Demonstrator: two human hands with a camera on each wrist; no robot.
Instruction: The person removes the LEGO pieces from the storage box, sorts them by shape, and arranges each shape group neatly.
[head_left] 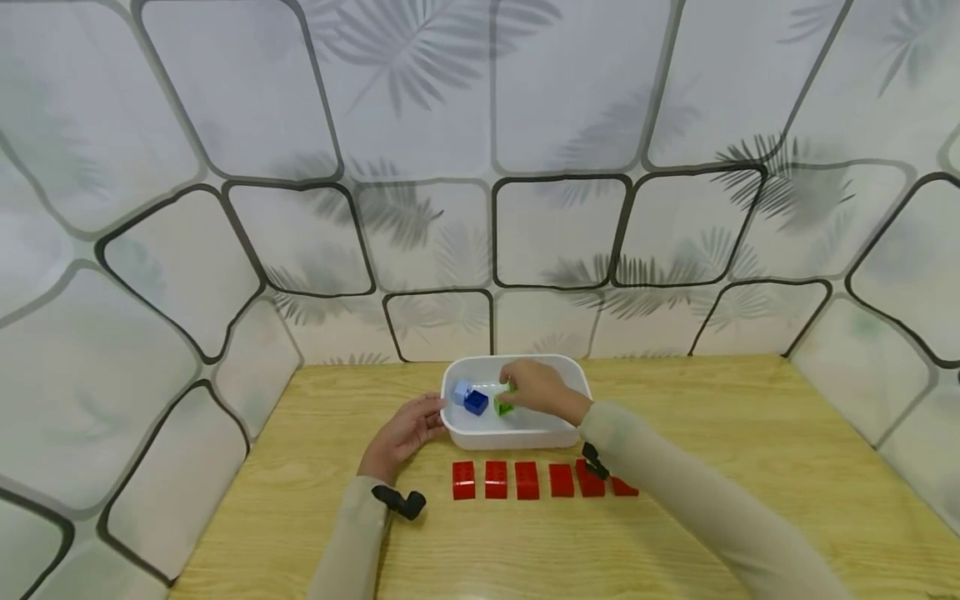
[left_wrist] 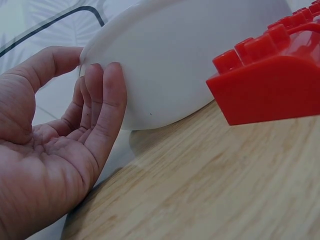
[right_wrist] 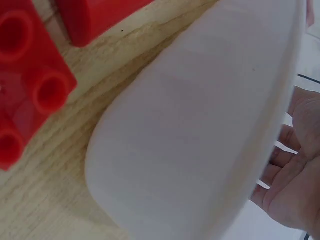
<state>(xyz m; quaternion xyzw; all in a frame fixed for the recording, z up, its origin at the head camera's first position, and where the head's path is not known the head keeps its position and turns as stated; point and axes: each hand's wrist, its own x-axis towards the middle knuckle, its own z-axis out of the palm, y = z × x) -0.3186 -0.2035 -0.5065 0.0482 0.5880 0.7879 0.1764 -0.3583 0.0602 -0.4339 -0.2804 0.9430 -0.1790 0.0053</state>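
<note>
A white plastic tub stands on the table with small toy blocks inside. At its left end, my left hand holds the wall, thumb at the rim and bent fingers against the outside. My right hand reaches down into the tub and pinches a green block. To the left of that block lie a dark blue block and a light blue one. In the right wrist view, the tub wall hides the right fingertips and the green block.
Several red building blocks form a row along the tub's near side, the rightmost partly under the right sleeve. The wooden table meets patterned cloth walls at the back and sides. Black wrist straps circle both sleeves.
</note>
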